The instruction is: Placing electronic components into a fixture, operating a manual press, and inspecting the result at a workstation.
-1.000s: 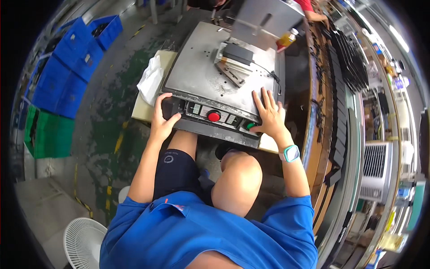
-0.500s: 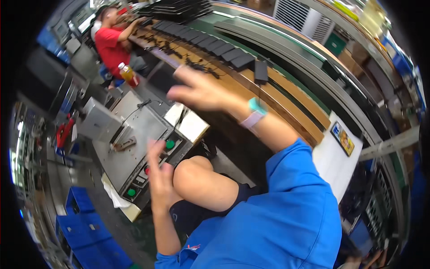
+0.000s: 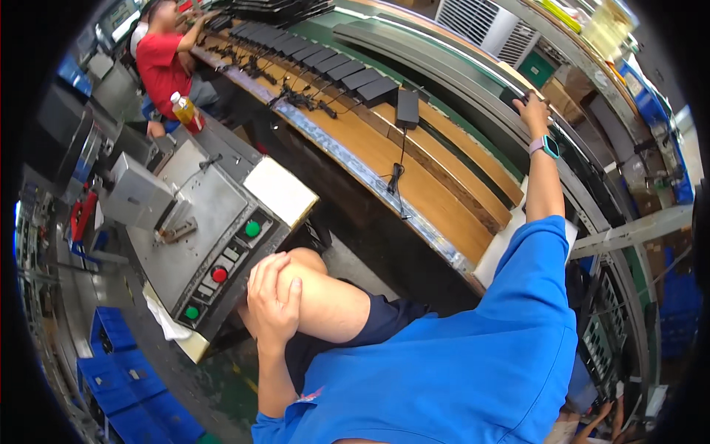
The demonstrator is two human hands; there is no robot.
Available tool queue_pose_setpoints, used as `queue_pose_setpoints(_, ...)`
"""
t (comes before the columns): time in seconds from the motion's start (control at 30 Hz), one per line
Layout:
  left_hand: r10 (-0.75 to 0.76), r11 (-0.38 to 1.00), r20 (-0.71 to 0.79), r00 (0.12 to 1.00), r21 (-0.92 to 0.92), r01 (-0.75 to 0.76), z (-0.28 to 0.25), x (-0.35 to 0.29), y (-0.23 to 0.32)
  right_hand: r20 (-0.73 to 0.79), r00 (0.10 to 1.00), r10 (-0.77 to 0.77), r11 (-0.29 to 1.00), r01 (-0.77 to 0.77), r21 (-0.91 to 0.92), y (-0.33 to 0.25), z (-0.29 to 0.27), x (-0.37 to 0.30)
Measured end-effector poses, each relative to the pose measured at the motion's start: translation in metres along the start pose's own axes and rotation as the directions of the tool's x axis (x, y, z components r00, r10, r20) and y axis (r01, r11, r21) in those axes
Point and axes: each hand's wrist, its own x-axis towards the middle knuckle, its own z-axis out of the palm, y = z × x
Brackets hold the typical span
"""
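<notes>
My left hand [image 3: 274, 297] lies on my bent knee, its fingers stretched out and holding nothing. Far off to the right, my right hand [image 3: 534, 116] reaches to the rail of the conveyor [image 3: 444, 81]. Its fingers curl over a small black block [image 3: 510, 95], which they partly hide; its kind does not show. A watch with a pink strap [image 3: 546, 147] is on that wrist. Left of this arm, a black power adapter [image 3: 407, 109] stands at the near end of a row of adapters [image 3: 336, 70]; its bundled cable [image 3: 396, 177] lies on the wooden bench [image 3: 436, 211].
Before my knees stands a metal-topped machine [image 3: 188, 214] with green buttons [image 3: 253, 229] and a red button [image 3: 220, 274]. A white board [image 3: 281, 189] lies at its corner. A person in red [image 3: 163, 63] works at the far bench. Blue bins [image 3: 126, 377] stand lower left.
My right hand has swung from above the bench's near edge out to the conveyor rail. My left hand has come down onto my knee. The dark cable over the white board has gone from there.
</notes>
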Motion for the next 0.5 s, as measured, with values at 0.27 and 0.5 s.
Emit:
queue_pose_setpoints(0.27,0.013,1.000,0.003,1.000,0.006,-0.013,0.013,0.015,0.012,0.083,0.767,-0.636,0.686,0.513,0.516,-0.187,0.018,-0.076)
queue_pose_setpoints(0.5,0.015,0.965,-0.070,0.997,-0.259,-0.033,-0.016,0.004,-0.036,0.116,0.691,-0.713,0.659,0.604,0.448,-0.200,-0.019,-0.117)
